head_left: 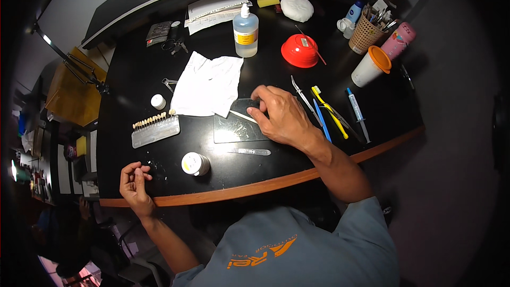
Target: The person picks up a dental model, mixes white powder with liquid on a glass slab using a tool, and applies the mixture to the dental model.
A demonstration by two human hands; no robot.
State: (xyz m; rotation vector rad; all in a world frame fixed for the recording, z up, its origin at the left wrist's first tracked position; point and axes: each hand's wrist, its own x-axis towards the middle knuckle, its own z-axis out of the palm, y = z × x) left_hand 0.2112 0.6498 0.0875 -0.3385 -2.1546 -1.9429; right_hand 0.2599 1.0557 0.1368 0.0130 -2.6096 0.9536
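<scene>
My right hand [285, 115] hovers over or rests on a clear glass slab [229, 132]; which one I cannot tell. Its fingers are bent, with a gap between thumb and index finger. A slim white stick [243, 116] runs from the cloth's corner to below that thumb. At the table's front left edge my left hand [136, 187] is loosely curled, with nothing visible in it. Small white crumbs lie beside its fingers. Between the hands stand a white-lidded jar [195, 164] and a flat metal scalpel handle [249, 151]. A tooth shade guide [155, 131] lies farther left.
A white cloth [207, 85], a squeeze bottle [246, 34] and a red bowl [300, 52] stand farther back. Right of my hand lie a yellow toothbrush [330, 111], tweezers [303, 95] and a syringe [358, 112]. An orange-lidded cup [367, 72] is at the far right.
</scene>
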